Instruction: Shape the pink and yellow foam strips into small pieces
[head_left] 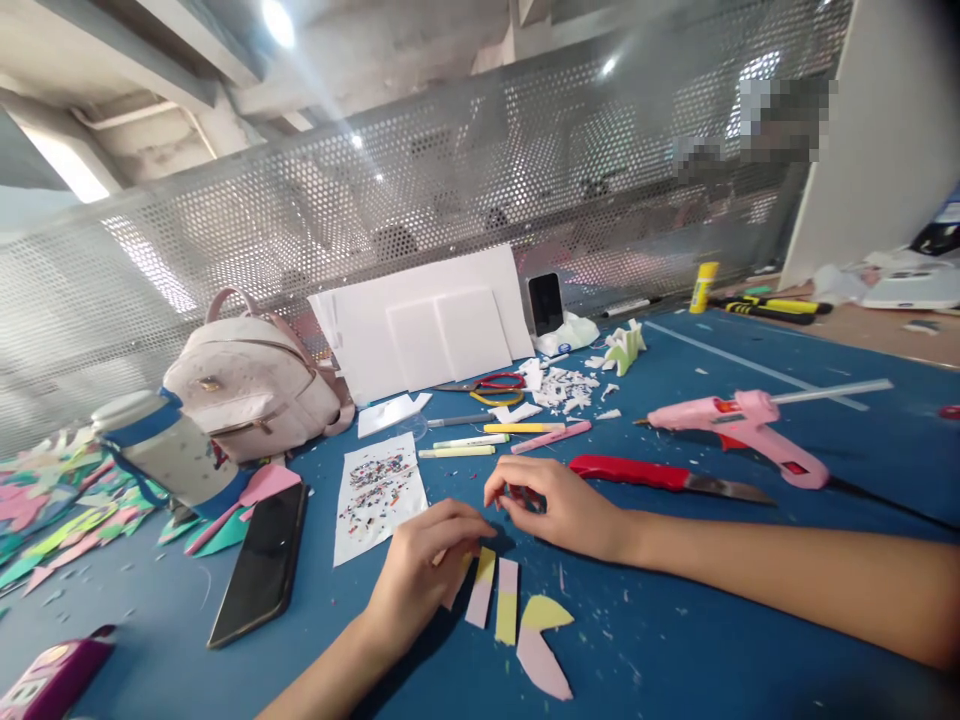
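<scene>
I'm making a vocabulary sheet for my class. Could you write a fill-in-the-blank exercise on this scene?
The hand nearest the paper strips is the person's ____ one.
The glue gun is colored ____.
The knife has a handle colored ____.
The scissors have one red loop and one ____ loop.

Missing words: left; pink; red; yellow.

Here on the tabletop (pixel 675 660), paper strips (pixel 508 580) lie up front; a phone (pixel 262 565) lies out left, tumbler (pixel 184 455) behind it, backpack (pixel 251 385) behind that. Over right, glue gun (pixel 761 432) behind the knife (pixel 630 471). Middle: markers (pixel 523 428), scissors (pixel 476 388) just behind.
</scene>
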